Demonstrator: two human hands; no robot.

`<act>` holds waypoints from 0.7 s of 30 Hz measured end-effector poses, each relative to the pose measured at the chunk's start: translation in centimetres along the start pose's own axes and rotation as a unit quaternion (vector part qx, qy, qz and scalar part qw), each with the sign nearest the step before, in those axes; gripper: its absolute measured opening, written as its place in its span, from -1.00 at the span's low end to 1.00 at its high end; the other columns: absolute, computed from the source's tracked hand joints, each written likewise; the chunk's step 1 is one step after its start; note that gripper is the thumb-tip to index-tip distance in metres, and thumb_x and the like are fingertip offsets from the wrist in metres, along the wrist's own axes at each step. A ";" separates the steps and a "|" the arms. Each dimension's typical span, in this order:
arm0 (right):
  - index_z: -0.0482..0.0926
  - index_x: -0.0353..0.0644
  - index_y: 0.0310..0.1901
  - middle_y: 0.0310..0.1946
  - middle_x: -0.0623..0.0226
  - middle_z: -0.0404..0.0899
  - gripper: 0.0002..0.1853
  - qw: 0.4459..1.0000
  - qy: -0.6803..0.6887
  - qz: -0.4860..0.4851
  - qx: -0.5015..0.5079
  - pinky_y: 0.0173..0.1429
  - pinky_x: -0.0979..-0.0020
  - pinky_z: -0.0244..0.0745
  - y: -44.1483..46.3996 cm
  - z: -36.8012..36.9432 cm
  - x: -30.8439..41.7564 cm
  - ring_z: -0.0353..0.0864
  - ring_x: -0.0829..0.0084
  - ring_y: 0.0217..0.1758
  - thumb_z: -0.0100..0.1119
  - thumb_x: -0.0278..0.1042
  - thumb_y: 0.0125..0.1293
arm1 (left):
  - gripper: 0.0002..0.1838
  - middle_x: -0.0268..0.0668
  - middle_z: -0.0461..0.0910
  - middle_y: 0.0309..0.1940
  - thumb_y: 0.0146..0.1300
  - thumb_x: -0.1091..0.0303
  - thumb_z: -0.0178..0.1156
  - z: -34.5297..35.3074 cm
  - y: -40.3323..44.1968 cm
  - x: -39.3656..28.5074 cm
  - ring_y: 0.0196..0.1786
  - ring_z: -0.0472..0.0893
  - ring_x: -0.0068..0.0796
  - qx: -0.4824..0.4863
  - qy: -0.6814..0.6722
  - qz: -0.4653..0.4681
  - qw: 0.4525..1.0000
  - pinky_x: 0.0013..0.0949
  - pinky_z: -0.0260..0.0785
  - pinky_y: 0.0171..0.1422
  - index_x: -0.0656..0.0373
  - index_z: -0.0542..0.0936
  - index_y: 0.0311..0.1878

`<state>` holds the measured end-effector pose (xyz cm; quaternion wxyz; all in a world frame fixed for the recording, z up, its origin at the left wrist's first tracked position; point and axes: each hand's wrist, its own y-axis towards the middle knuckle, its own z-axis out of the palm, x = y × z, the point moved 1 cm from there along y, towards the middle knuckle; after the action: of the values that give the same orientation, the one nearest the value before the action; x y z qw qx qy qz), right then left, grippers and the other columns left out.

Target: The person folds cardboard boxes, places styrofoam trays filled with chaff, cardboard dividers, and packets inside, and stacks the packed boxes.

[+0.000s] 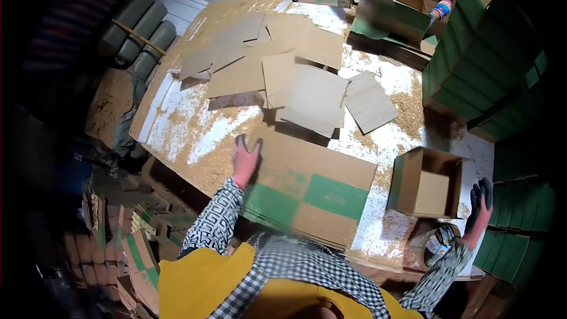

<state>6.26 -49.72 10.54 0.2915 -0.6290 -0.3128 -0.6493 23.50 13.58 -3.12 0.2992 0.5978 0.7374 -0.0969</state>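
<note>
My left hand (245, 160), in a pink glove with dark fingertips, is at the left edge of a flattened cardboard box (313, 183) with green printed panels. Its thumb and fingers are spread; whether they touch the cardboard I cannot tell. On the right, my right hand (479, 210) has its fingers stretched out and holds nothing that I can see. Just left of it stands a small cardboard box (397, 186), its open side showing a bare brown inside. A container with a printed label (440, 242) stands below that box, close to my right wrist.
Loose cardboard sheets (313, 94) overlap across the middle of the sawdust-strewn table (207, 142). Green boxes (472, 65) are stacked high along the right edge. Across the table, a person in striped gloves (442, 8) handles another box (401, 15). Grey rolls (139, 29) lie at left.
</note>
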 end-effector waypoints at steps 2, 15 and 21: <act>0.30 -0.40 0.28 0.25 0.09 0.37 -0.50 0.977 0.149 -0.020 0.150 0.39 0.31 0.28 -7.1 9.2 3.4 0.42 0.28 0.26 -0.09 -0.21 0.45 | -0.30 0.17 0.29 0.18 0.32 -0.04 0.05 0.9 2.4 5.4 0.22 0.30 0.10 0.059 0.055 -0.073 0.994 -0.03 0.21 0.28 0.32 0.22 0.33; 0.15 -0.27 0.38 0.28 0.14 0.32 -0.38 0.997 0.053 0.061 -0.006 0.38 0.34 0.20 -15.7 24.9 -6.0 0.26 0.32 0.37 -0.18 0.01 0.47 | -0.42 -0.01 0.48 0.12 0.41 -0.04 -0.07 -10.9 8.1 2.1 0.20 0.47 -0.21 0.197 -0.382 0.191 0.883 -0.29 0.30 0.28 0.31 0.40 0.22; 0.53 -0.26 -0.07 -0.22 0.37 0.53 -0.72 0.988 0.097 -0.035 -0.113 -0.06 0.45 0.38 -14.2 29.6 -0.7 0.45 0.54 -0.18 0.12 -0.22 0.35 | -0.62 -0.27 0.62 -0.04 0.42 0.19 -0.04 -10.8 13.3 -0.4 -0.02 0.56 -0.51 0.175 -0.569 0.071 0.800 -0.43 0.38 0.10 0.30 0.55 0.04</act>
<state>14.15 -17.83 9.64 0.2245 -0.5809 -0.2292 -0.7481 32.51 22.19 8.59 0.5613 0.5276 0.3603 -0.5261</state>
